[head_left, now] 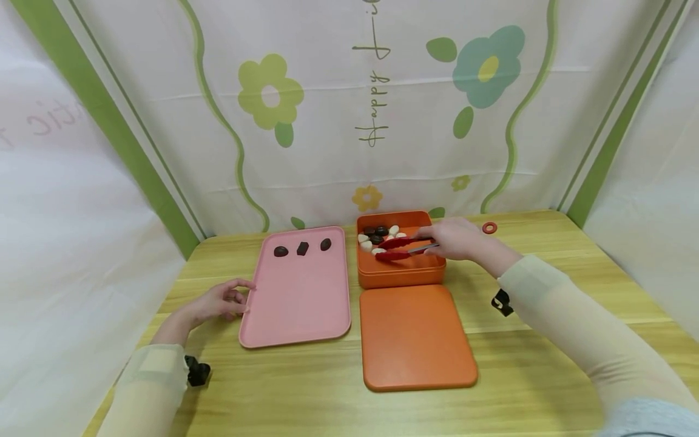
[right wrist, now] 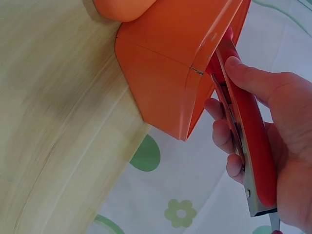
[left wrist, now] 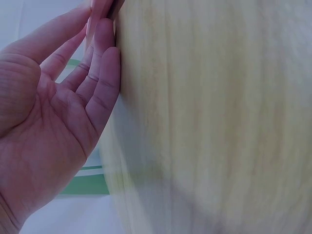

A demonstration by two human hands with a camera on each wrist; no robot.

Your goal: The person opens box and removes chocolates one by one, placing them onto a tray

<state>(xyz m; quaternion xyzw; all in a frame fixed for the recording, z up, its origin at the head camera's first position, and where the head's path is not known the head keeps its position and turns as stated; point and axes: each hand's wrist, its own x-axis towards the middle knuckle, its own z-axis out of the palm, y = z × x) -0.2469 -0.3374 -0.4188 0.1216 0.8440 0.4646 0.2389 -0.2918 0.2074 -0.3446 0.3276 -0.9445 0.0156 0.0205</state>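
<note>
My right hand [head_left: 455,238] grips red-handled metal tongs [right wrist: 253,141]; the red tips [head_left: 393,255] reach into the orange box [head_left: 401,278] beside white and dark brown pieces. Thumb and fingers press on the two handles from opposite sides. In the left wrist view the pink tray's rim lies between thumb and fingers of my left hand [left wrist: 58,107], at the left side of the pink tray [head_left: 295,297]. Three dark chocolate-like pieces lie in a row near the tray's far end, the middle one [head_left: 303,248] angular, the other two rounded.
An orange lid [head_left: 417,337] lies flat in front of the box. To the box's right is a small red ring [head_left: 489,227] on the wooden table [head_left: 295,388]. A printed white curtain [head_left: 327,158] hangs right behind the tray and box.
</note>
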